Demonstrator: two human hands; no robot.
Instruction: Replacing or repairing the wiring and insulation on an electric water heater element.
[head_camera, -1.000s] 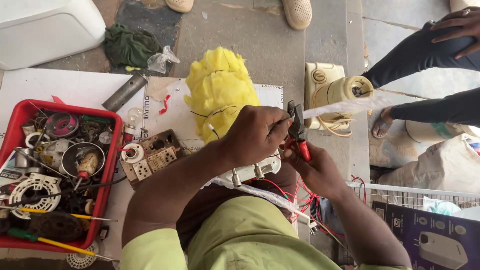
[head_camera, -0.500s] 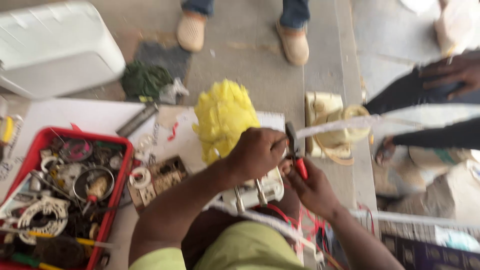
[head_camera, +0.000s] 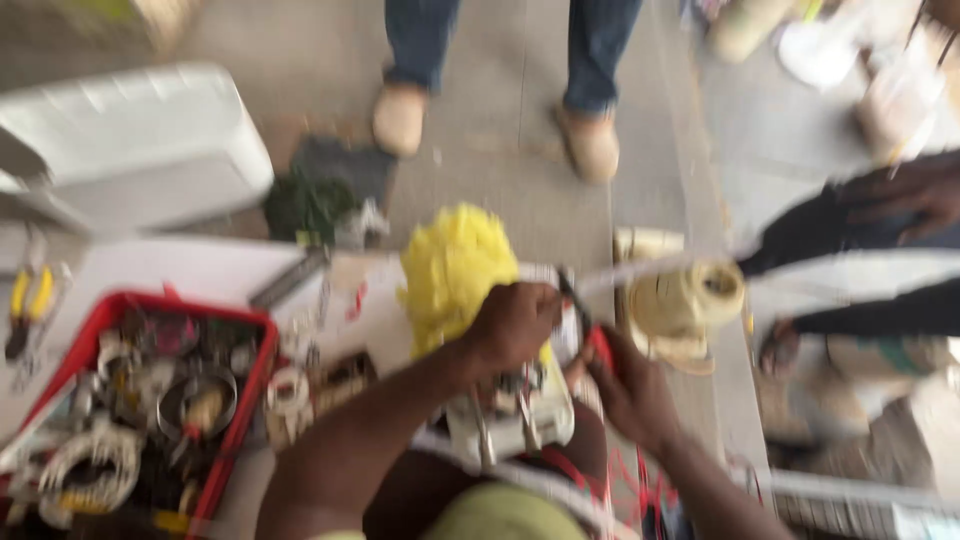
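Mid-job: left hand (head_camera: 515, 325) clamps the white part (head_camera: 510, 420), right hand (head_camera: 625, 385) grips red-handled pliers (head_camera: 590, 325) at it. Wires look loose, red tray (head_camera: 245, 395) full.

White table (head_camera: 190, 275) — red tray (head_camera: 150, 305), yellow bundle (head_camera: 455, 265).

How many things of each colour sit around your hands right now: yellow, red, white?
Yellow: 1, the crumpled yellow bag
Red: 2, the red tray and red-handled pliers in the right hand
White: 1, the white part under the left hand
Total: 4
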